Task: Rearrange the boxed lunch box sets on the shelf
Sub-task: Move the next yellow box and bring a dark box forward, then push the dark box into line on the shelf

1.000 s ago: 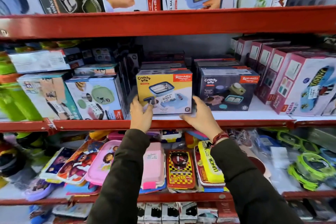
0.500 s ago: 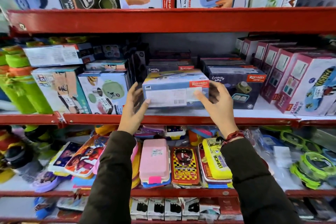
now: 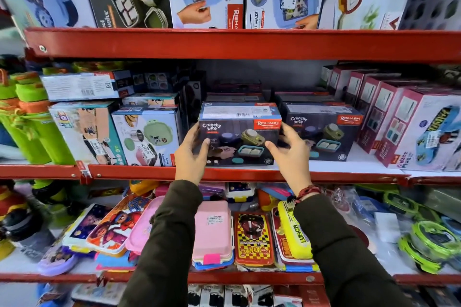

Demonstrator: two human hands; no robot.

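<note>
Bracketing a dark Crunchy bite box (image 3: 240,136) at the middle shelf's (image 3: 249,174) front edge — left hand (image 3: 193,154) and right hand (image 3: 290,151) each keep a loose grip on its ends. Its long axis runs left-right, just beside the twin box (image 3: 324,132).

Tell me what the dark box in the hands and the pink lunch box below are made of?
The dark Crunchy Bite box looks like printed cardboard with a slight gloss: sharp folded edges, flat printed faces. The pink lunch box looks like matte moulded plastic: rounded corners, one even colour. Both hands grip the box.
</note>
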